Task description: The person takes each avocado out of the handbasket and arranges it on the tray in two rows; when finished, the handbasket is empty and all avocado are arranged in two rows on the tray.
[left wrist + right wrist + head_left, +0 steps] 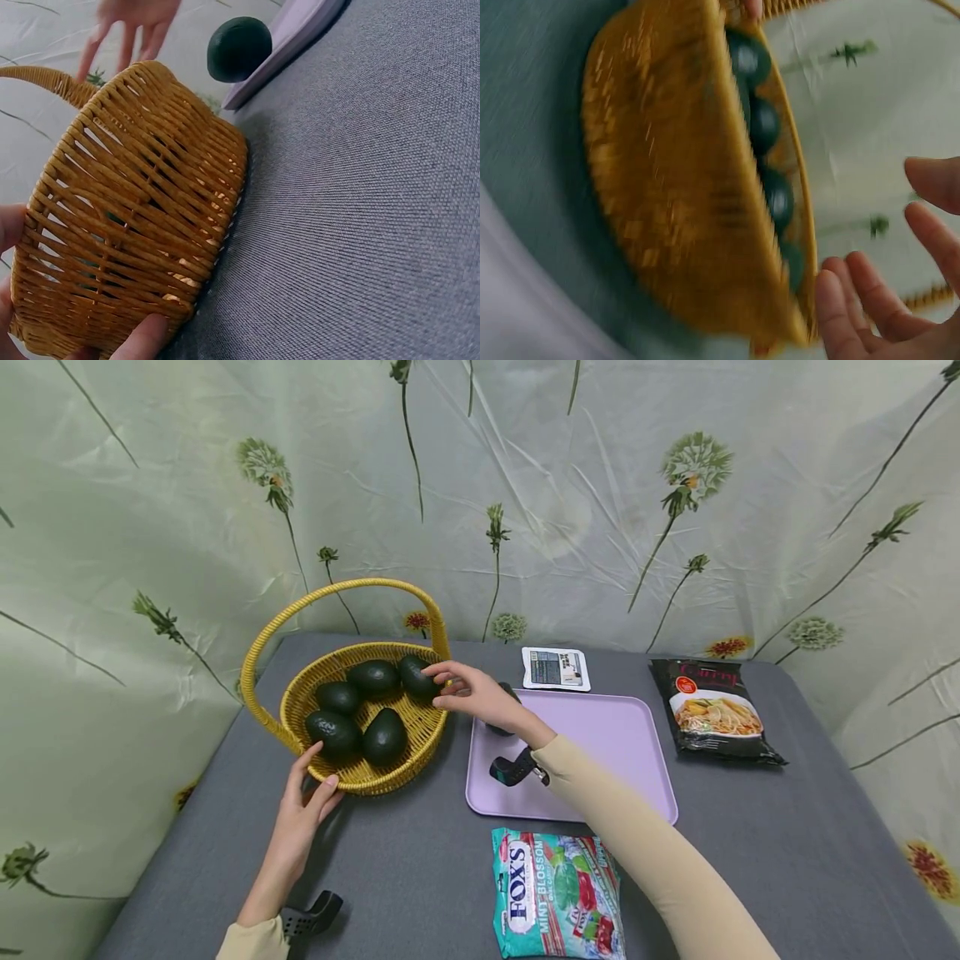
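Observation:
A yellow wicker basket (397, 781) with a tall handle holds several dark green avocados (385, 737). My left hand (297, 818) grips the basket's near left rim, its fingertips beside an avocado and its thumb lower on the wall. In the left wrist view fingers (146, 337) press against the woven side. Above the basket's right edge hovers my right hand (480, 693), fingers loosely bent near the rightmost avocado (417, 677). Nothing sits between those fingers in the right wrist view. Another avocado (238, 49) lies on the lilac tray (645, 760), partly hidden behind my right wrist in the head view.
A white pouch (556, 669) lies behind the tray, and a black curry noodle packet (716, 714) is at the right. Nearer me is a teal bag of Fox's mints (557, 893), partly beneath my right sleeve in the head view. A floral curtain (562, 527) hangs behind the grey-covered table.

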`<state>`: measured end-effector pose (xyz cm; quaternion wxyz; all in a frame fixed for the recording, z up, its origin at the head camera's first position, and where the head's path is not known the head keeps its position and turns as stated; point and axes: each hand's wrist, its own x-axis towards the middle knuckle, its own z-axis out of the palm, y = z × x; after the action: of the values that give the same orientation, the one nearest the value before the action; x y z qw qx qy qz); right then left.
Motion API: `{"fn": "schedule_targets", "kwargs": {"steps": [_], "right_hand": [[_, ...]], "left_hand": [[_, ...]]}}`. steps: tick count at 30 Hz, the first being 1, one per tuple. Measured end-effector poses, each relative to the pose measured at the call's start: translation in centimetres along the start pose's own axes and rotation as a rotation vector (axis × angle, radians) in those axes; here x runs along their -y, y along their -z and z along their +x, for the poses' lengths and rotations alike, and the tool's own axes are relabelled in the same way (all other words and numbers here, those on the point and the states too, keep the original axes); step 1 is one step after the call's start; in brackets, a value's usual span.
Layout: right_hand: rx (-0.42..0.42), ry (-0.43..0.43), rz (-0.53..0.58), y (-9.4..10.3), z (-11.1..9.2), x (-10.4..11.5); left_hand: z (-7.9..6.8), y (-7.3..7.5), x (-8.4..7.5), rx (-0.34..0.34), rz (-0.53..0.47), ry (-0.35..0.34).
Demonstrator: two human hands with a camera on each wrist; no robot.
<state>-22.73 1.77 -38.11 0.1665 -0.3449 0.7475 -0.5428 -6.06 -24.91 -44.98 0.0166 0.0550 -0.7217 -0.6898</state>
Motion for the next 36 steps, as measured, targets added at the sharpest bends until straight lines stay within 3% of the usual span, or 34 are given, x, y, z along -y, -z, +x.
{"fn": "schedule_targets", "kwargs": {"steps": [6,10,17,24,30,36], "right_hand": [[0.193,-0.006,-0.066,-3.2,2.3,1.1],[0.26,-0.016,-0.151,-4.7,3.5,1.1],[0.274,-0.141,-0.329,-6.4,4.5,1.5],[0.299,-0.227,-0.417,-7.7,5.4,1.5],[0.263,-0.233,-0.446,-8.1,5.3,1.5],[0.198,-0.144,-0.341,-6.7,4.4,1.7]], "left_hand": [[0.0,0.0,-0.1,0.0,0.013,0.009],[0.0,0.0,-0.1,-0.003,0.017,0.014],[0.1,-0.1,-0.1,-0.006,0.021,0.01],[0.0,0.0,-0.1,-0.004,0.023,0.007],[0.0,0.0,-0.1,-0.002,0.013,0.007],[0.0,0.0,-0.1,-0.007,0.009,0.01]]}}
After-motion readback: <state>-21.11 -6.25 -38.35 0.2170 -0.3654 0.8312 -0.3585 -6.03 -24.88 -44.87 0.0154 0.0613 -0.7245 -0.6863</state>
